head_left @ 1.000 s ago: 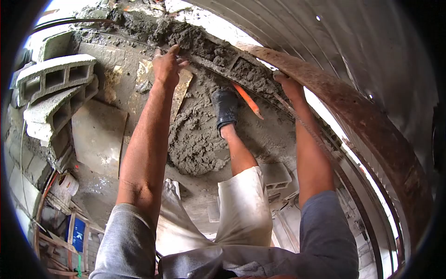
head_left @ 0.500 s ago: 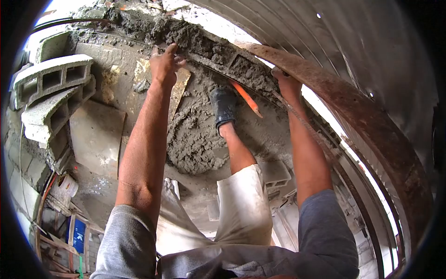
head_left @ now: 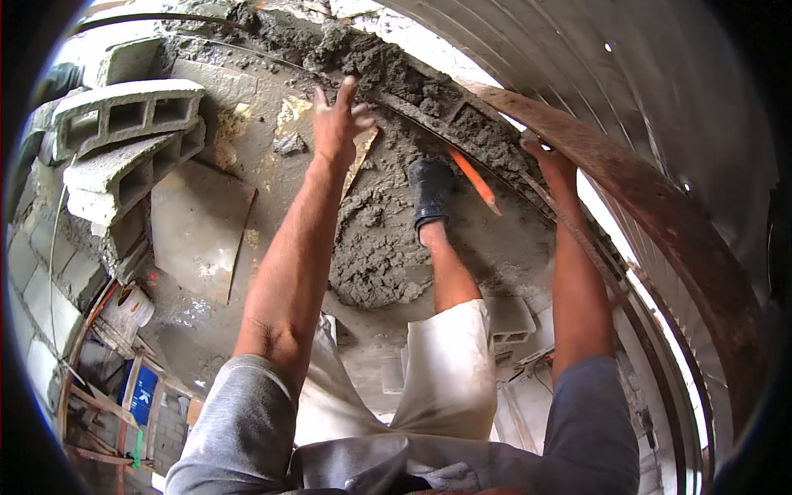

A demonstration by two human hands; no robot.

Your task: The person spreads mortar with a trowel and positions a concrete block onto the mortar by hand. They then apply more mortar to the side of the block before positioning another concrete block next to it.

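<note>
My left hand point(head_left: 337, 130) hovers with fingers spread at the near side of a block wall topped with wet mortar point(head_left: 363, 62). It holds nothing. A thin taut line or rod edge point(head_left: 280, 62) runs along the wall near it. My right hand point(head_left: 551, 158) is farther right at the wall's edge, fingers curled and partly hidden; what they grip cannot be made out. Close to its wrist runs a rusty rod point(head_left: 569, 219). Between my arms, an orange stick point(head_left: 474, 181) with a pointed end leans below the wall. A mortar heap point(head_left: 375, 264) lies beside my dark boot point(head_left: 429, 190).
Hollow concrete blocks point(head_left: 128, 120) are stacked at left, above a flat board point(head_left: 198, 223). A white bucket point(head_left: 134, 305) lies lower left. A rusty curved beam point(head_left: 627, 177) and corrugated metal sheeting point(head_left: 577, 49) crowd the right. Another block point(head_left: 510, 318) sits behind my leg.
The view has shifted, so the wall, blocks and both hands appear farther right. My left hand stays open near the mortar, its fingers slightly more spread. My right hand remains at the wall's edge.
</note>
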